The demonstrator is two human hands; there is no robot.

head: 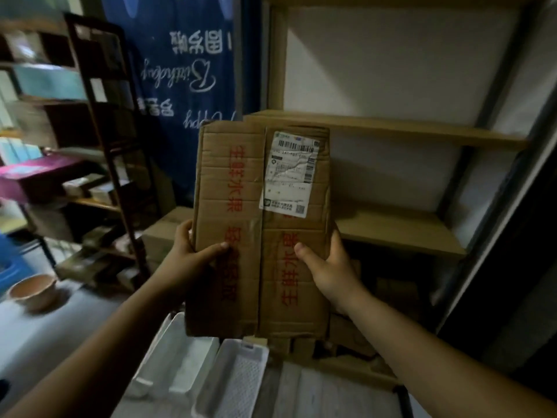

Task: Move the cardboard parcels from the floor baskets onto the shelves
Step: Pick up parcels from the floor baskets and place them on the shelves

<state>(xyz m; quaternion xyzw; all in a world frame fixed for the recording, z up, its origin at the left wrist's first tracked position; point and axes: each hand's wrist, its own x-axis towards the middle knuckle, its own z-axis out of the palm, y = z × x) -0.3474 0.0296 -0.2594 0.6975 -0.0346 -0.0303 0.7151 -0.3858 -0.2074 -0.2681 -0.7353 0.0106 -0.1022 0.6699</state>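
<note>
A brown cardboard parcel with red printed characters and a white shipping label is held up in front of me, its top face toward the camera. My left hand grips its left edge, thumb on the top face. My right hand grips its right edge, thumb also on top. Behind the parcel stands a wooden shelf unit with bare boards at several heights. More cardboard parcels lie low down under the held one, partly hidden.
White foam trays sit at the bottom centre. A dark rack with boxes stands on the left, a blue banner behind. A tan bowl lies at lower left. A cardboard box rests by the rack.
</note>
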